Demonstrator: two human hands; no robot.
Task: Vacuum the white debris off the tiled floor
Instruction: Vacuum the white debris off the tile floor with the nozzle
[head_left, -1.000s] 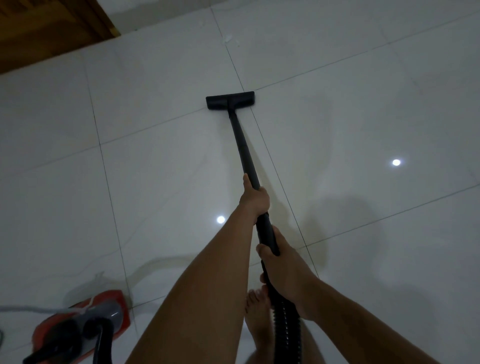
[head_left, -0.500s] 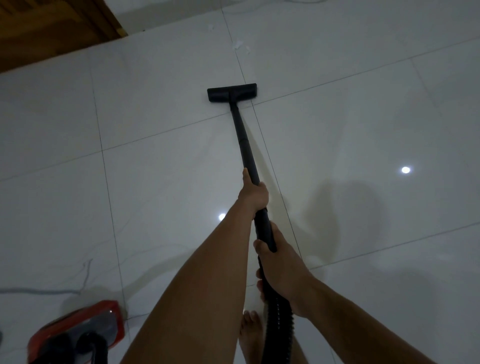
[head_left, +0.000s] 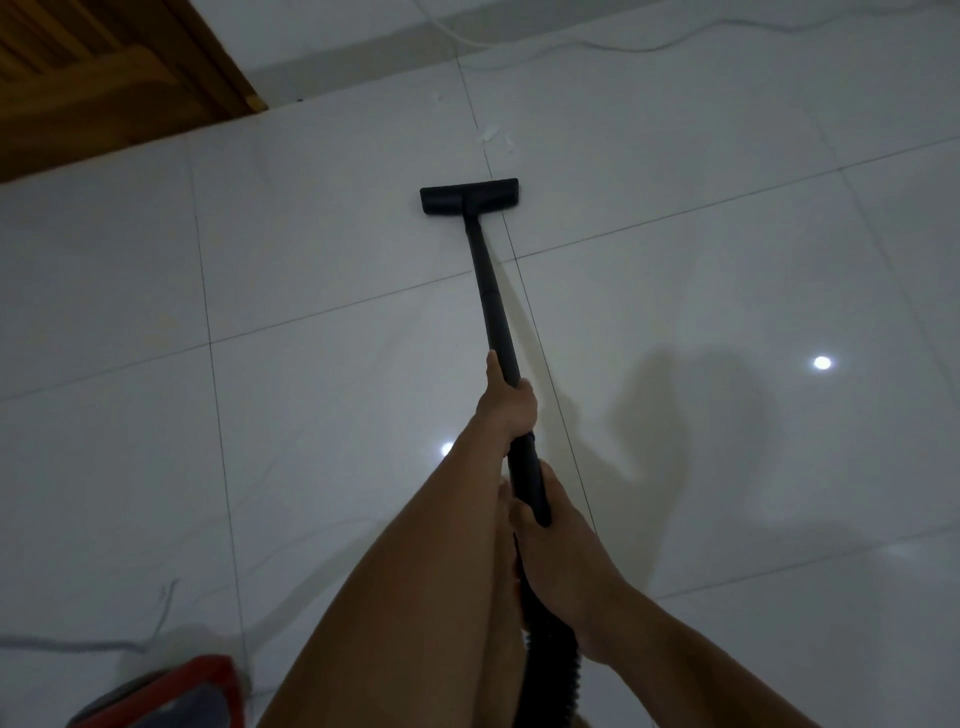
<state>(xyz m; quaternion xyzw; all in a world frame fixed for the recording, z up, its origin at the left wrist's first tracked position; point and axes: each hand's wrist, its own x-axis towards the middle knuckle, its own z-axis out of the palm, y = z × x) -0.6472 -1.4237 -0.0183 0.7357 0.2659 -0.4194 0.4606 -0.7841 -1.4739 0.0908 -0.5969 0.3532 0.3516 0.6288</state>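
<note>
Floor head (head_left: 469, 196): black, flat on the tiled floor (head_left: 311, 260), upper centre of frame; right end sits on a grout line.
White debris (head_left: 493, 136): small scraps above the head in frame, near its front edge, not touching; they straddle the same grout line. One more fleck further up-left, near the door corner.
Wand (head_left: 493, 301): black tube, runs from head down to frame centre, tilted slightly right.
Left hand (head_left: 506, 402): clenched round the wand at mid frame, thumb laid along the tube.
Right hand (head_left: 558, 551): below the left, fingers wrapped round the wand's thicker lower end where the ribbed hose (head_left: 550, 670) begins.
Edges: wooden door (head_left: 104, 78) fills the upper-left corner; wall base runs along the top w/ a white cord (head_left: 597, 47) lying beside it.
Open room: bare tile left and right of the head, and between debris and wall.
Lower left: red vacuum body (head_left: 208, 680) at the frame edge, grey cable (head_left: 78, 647) on the tile beside it.
Lighting: dim, two bright lamp reflections on the tile.
</note>
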